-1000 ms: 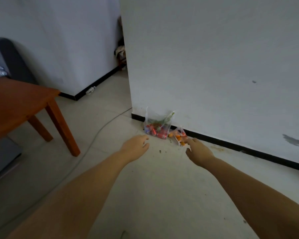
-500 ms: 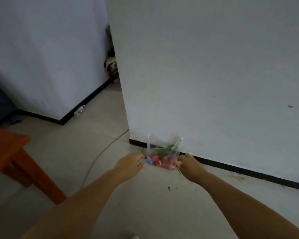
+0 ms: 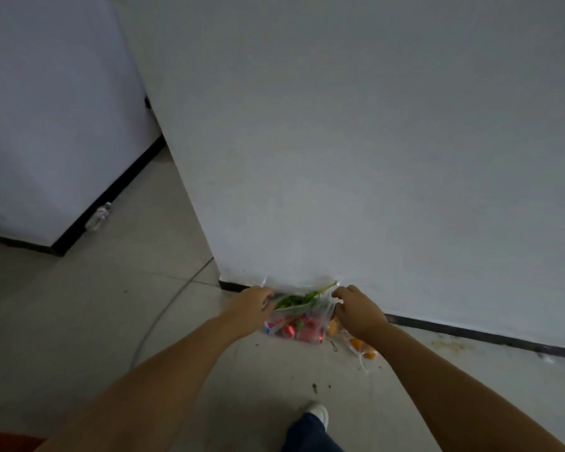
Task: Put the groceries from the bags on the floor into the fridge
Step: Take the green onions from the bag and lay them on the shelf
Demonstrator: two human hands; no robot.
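Clear plastic slumps against the wall's base, so I bring my left hand and right hand to either side of the bag of greens and red packets, fingers curling at its top edges, grip not confirmable.

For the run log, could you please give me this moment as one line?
stage: bag pickup | left hand: at clear bag rim | right hand: at opposite rim | grip: unclear | orange bag: on floor
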